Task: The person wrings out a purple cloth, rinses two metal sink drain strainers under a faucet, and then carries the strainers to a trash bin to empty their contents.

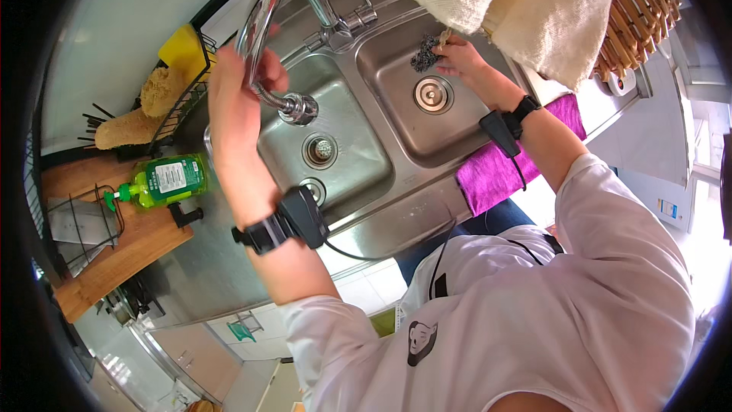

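Note:
My left hand (pixel 237 86) is wrapped around the curved chrome faucet spout (pixel 269 6); the spout hides part of the fingers. Below that hand, the flexible hose and spray head (pixel 298 109) hang over the left sink basin (pixel 354 143). In my right hand (pixel 462 60) is a dark metallic scouring pad (pixel 424 54) with a pale loop, pinched in the fingers. It is over the back of the right basin (pixel 394 80), behind the drain strainer (pixel 433 95). The faucet's lever handle (pixel 360 14) stands between the basins at the back.
Cream cloths (pixel 549 17) hang over a bamboo rack (pixel 640 17) at the upper right. A purple towel (pixel 492 180) drapes the front right edge. Left are a green soap bottle (pixel 171 180), a wooden board (pixel 131 246), loofah sponges (pixel 128 129) and a yellow sponge or cloth (pixel 186 51).

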Motion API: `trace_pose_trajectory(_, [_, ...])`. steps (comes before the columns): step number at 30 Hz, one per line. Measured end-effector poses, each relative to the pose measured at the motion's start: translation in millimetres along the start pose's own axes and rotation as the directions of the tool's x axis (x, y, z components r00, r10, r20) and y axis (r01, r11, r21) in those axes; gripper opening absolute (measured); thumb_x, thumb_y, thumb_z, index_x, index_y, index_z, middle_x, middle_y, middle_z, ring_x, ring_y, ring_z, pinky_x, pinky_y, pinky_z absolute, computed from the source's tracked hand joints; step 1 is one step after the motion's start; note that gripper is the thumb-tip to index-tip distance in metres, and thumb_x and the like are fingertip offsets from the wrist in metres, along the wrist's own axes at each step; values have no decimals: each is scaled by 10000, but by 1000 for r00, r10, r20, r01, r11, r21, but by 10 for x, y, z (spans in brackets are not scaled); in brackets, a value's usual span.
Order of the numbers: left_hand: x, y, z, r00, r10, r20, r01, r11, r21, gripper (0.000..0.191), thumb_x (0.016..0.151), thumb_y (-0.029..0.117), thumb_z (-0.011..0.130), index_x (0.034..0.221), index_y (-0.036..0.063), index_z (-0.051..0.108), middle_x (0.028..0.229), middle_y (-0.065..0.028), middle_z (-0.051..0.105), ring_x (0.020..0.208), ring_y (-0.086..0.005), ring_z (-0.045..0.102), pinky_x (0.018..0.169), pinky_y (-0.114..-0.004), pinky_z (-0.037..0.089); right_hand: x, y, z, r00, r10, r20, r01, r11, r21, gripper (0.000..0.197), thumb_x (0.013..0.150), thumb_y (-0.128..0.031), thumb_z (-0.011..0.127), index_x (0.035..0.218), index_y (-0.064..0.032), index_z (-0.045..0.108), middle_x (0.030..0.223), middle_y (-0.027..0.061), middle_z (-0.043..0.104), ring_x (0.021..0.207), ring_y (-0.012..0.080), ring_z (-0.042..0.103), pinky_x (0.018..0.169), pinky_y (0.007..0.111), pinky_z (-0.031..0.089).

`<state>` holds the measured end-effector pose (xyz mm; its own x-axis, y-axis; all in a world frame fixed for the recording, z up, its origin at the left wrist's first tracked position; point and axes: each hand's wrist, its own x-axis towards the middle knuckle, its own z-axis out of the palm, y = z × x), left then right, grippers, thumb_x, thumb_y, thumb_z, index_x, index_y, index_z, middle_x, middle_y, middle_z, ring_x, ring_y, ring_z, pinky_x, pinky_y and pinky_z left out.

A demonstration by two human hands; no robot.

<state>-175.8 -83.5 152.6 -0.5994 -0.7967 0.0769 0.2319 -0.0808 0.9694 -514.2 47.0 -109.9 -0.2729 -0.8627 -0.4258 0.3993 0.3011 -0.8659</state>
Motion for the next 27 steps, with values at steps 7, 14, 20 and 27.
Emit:
trace_pose_trajectory(7, [19,-153,401,910,-32,-414,12,999,-51,341,931,342,514,789,35,559,551,6,452,395,-51,322,369,-206,192,-86,-333,243,956,129,-264,-126,992,25,328,840,-79,615,1160,-66,546,991,30,595,840,160,569,705,340,498])
trace_pose_trajectory(14, [81,-503,1538,813,-40,-581,-153,948,-279,299,874,310,608,735,62,515,586,14,458,498,-62,408,452,-201,306,30,-392,102,963,-59,-264,35,995,-94,302,815,-100,621,1114,-75,582,976,48,604,859,187,580,720,350,498])
trace_pose_trajectory(20, [-36,-1013,1372,848,272,-456,-216,961,171,206,898,187,572,790,20,519,615,-8,461,556,-93,418,526,-241,355,211,-515,87,927,-316,-201,204,876,-437,302,785,-120,636,1082,-78,603,958,72,616,877,224,590,735,352,500])
trace_pose_trajectory(27, [-249,-1381,1210,850,423,-314,-130,746,653,201,812,167,678,738,19,563,739,-79,530,714,-270,495,635,-388,404,538,-464,932,708,-637,305,569,259,-781,303,751,-143,654,1046,-80,627,936,100,629,898,268,601,753,354,502])
